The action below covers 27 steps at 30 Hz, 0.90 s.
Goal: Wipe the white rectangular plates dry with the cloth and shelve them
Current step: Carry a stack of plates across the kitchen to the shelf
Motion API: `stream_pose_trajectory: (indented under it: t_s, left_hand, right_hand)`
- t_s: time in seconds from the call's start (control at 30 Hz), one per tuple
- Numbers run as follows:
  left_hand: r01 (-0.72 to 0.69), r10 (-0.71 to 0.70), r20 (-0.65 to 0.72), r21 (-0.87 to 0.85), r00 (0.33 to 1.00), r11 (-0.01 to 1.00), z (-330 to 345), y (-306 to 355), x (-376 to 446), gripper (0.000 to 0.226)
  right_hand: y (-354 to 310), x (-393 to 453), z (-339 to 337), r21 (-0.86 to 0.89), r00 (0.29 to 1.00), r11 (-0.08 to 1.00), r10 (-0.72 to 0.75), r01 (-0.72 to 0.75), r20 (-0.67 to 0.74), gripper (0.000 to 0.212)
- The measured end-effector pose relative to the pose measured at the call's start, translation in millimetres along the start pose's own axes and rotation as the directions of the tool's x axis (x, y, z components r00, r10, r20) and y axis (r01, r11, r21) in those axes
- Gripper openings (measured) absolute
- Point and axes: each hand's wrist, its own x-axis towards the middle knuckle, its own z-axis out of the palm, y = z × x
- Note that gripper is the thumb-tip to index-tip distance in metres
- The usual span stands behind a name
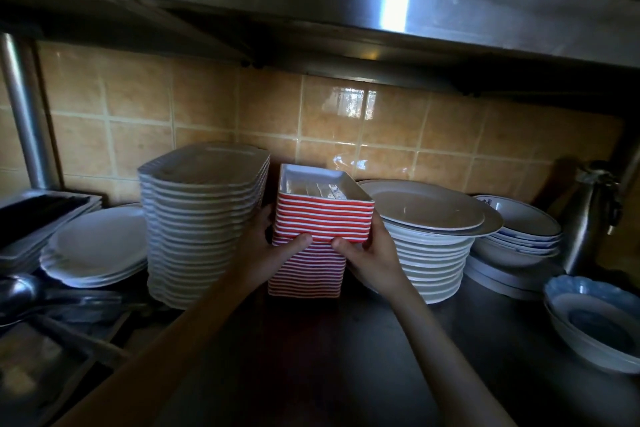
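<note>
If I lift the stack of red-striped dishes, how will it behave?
The stack of red-striped dishes is tall and narrow, so probably heavy and apt to tip. Its glazed ceramic looks slippery and breakable. The left hand and right hand steady both sides.

left hand (266, 246): bare, no glove, ring or watch showing | right hand (372, 255): bare likewise | forearms: showing no sleeves

rectangular plates (320, 184) between tall stack (204, 215) left | round plates (429, 246) right | bowls (519, 229) far right
</note>
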Motion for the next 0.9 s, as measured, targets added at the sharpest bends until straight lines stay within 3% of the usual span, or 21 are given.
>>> stream_pose_trajectory:
  t_s: [0.2, 0.4, 0.57, 0.73, 0.9]
  left_hand:
    - [0.055, -0.057, -0.102, -0.019, 0.993, 0.998, -5, -17, 12, 0.103]
    - [0.032, -0.041, -0.154, -0.065, 0.987, 0.997, 1, -10, 11, 0.050]
    - [0.039, -0.045, -0.220, -0.034, 0.974, 0.999, 6, -11, 13, 0.063]
    - [0.000, 0.025, -0.268, 0.093, 0.963, 0.996, 10, -10, 15, 0.043]
    - [-0.071, 0.145, -0.300, 0.244, 0.943, 0.967, 9, -15, 15, 0.030]
  right_hand:
    - [8, 9, 7, -0.117, 0.998, 0.992, -0.043, 0.037, -0.046, 0.077]
    - [12, 18, 16, -0.174, 0.991, 0.981, -0.101, 0.085, -0.085, 0.067]
    - [16, 25, 19, -0.170, 0.992, 0.982, -0.092, 0.077, -0.085, 0.066]
    - [23, 31, 16, -0.184, 0.990, 0.982, -0.075, 0.052, -0.122, 0.074]
    - [27, 35, 15, -0.196, 0.985, 0.979, -0.084, 0.053, -0.152, 0.062]
